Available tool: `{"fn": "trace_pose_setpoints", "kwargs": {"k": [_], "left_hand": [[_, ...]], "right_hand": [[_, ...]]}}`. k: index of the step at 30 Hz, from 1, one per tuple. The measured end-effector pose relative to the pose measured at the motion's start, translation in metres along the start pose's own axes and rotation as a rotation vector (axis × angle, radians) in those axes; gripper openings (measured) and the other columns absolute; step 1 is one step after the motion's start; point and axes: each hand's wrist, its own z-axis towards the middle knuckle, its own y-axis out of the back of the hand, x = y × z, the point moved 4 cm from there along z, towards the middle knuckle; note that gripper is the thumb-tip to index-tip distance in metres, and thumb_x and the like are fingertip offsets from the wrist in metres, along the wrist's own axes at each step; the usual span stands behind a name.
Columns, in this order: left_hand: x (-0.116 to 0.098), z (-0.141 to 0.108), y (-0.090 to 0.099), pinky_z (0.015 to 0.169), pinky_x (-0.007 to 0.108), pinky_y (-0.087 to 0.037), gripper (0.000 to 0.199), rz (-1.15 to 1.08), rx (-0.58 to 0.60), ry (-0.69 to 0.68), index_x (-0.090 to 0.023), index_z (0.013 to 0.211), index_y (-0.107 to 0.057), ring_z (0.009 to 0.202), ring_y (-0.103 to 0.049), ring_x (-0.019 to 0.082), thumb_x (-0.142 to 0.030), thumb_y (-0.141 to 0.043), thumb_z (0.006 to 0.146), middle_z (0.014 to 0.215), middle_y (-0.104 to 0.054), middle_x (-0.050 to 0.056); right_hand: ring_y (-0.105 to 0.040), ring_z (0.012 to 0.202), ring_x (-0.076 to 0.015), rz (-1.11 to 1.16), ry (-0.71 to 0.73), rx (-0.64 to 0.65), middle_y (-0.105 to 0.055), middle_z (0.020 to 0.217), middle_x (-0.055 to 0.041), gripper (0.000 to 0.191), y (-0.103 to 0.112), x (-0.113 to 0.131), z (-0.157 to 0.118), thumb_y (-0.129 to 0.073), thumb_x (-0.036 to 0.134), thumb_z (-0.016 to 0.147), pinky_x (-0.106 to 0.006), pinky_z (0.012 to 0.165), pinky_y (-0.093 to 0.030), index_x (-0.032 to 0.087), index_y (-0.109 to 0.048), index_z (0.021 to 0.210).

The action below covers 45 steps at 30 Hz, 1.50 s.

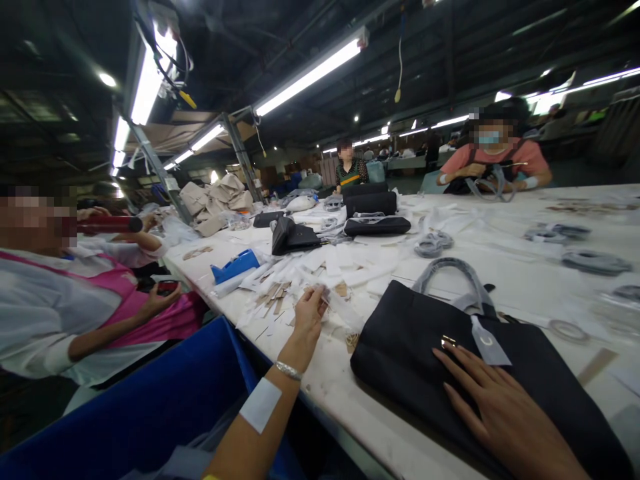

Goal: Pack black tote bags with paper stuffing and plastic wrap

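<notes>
A black handbag lies on the white table in front of me, its handle wrapped in clear plastic. My right hand rests flat on the bag's front with fingers stretched, close to a small gold fitting and a whitish tag-like sleeve. Reaching forward to the left of the bag, my left hand has its fingers pinched together over the scattered white and brown strips. Some translucent material shows at those fingertips, but what they hold is unclear.
A blue bin stands below the table edge at left. A blue tape dispenser, black bags and plastic-wrapped coils lie farther back. A co-worker in a pink apron is at left; others sit across.
</notes>
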Motion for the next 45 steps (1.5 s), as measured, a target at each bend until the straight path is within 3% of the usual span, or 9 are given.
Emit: {"fn": "trace_pose_setpoints", "kwargs": {"k": [9,13,19,22,30,33,37,41,45], "left_hand": [[-0.065,0.030,-0.003,0.072,0.014,-0.051,0.017,-0.082,0.043,-0.231,-0.016,0.090,-0.063,0.068,-0.064,0.004,-0.008,-0.073,0.078,0.084,-0.068,-0.001],[-0.070,0.025,-0.002,0.078,0.015,-0.050,0.017,-0.074,0.114,-0.263,-0.018,0.097,-0.065,0.079,-0.065,0.005,-0.013,-0.071,0.082,0.095,-0.068,0.000],[0.005,-0.001,0.006,0.079,0.022,-0.055,0.016,0.102,0.135,0.092,-0.017,0.098,-0.062,0.090,-0.068,0.013,-0.017,-0.071,0.084,0.107,-0.069,0.007],[0.030,-0.011,0.003,0.083,0.027,-0.056,0.012,0.092,0.120,0.167,-0.015,0.104,-0.062,0.096,-0.069,0.018,-0.018,-0.059,0.092,0.109,-0.069,0.011],[0.020,-0.035,-0.040,0.091,0.027,-0.054,0.027,-0.071,0.094,0.133,-0.016,0.116,-0.059,0.107,-0.065,0.016,-0.020,-0.037,0.102,0.123,-0.064,0.012],[0.026,-0.062,-0.060,0.099,0.027,-0.049,0.021,0.033,0.199,-0.050,-0.019,0.110,-0.066,0.114,-0.061,0.016,-0.020,-0.048,0.099,0.124,-0.063,0.007],[0.055,-0.101,-0.077,0.112,0.028,-0.036,0.019,0.417,0.476,-0.277,-0.024,0.101,-0.074,0.128,-0.050,0.021,-0.019,-0.071,0.083,0.116,-0.066,0.004],[0.106,-0.124,-0.083,0.119,0.038,-0.026,0.027,0.652,0.700,-0.237,-0.028,0.095,-0.076,0.132,-0.044,0.026,-0.008,-0.068,0.078,0.114,-0.067,0.004],[0.144,-0.140,-0.088,0.123,0.040,-0.011,0.047,0.761,0.897,-0.187,-0.030,0.110,-0.072,0.135,-0.043,0.021,0.002,-0.055,0.079,0.127,-0.064,0.001]], "right_hand": [[-0.059,0.118,-0.0309,0.015,0.039,-0.087,-0.048,0.146,-0.0056,0.061,-0.002,-0.003,0.000,-0.049,0.051,0.090,-0.043,0.085,-0.051,0.029,-0.041,0.147],[-0.057,0.120,-0.0298,0.018,0.038,-0.092,-0.048,0.146,-0.0059,0.061,0.000,-0.001,0.001,-0.048,0.050,0.091,-0.042,0.088,-0.050,0.028,-0.041,0.147],[-0.053,0.125,-0.0290,0.020,0.001,-0.012,-0.044,0.149,-0.0060,0.058,0.001,0.000,0.000,-0.047,0.049,0.093,-0.043,0.095,-0.047,0.027,-0.042,0.146],[-0.051,0.128,-0.0286,0.028,0.000,0.011,-0.044,0.149,-0.0072,0.057,0.002,0.001,0.001,-0.047,0.048,0.093,-0.043,0.097,-0.046,0.025,-0.043,0.145],[-0.048,0.130,-0.0280,0.071,-0.070,0.093,-0.045,0.148,-0.0082,0.049,0.020,0.011,0.006,-0.045,0.036,0.096,-0.046,0.099,-0.044,0.026,-0.045,0.144],[-0.044,0.134,-0.0275,0.127,-0.114,0.154,-0.044,0.149,-0.0083,0.048,0.027,0.013,0.009,-0.045,0.033,0.096,-0.047,0.104,-0.040,0.027,-0.044,0.144],[-0.043,0.134,-0.0292,0.183,-0.171,0.179,-0.043,0.149,-0.0102,0.049,0.033,0.013,0.011,-0.047,0.034,0.095,-0.048,0.105,-0.037,0.026,-0.045,0.144],[-0.043,0.133,-0.0301,0.210,-0.165,0.169,-0.043,0.149,-0.0126,0.050,0.035,0.015,0.010,-0.049,0.035,0.094,-0.049,0.106,-0.036,0.022,-0.046,0.142],[-0.049,0.128,-0.0289,0.249,-0.194,0.139,-0.055,0.138,-0.0150,0.044,0.027,0.012,0.009,-0.054,0.033,0.089,-0.044,0.108,-0.037,0.014,-0.058,0.129]]}}
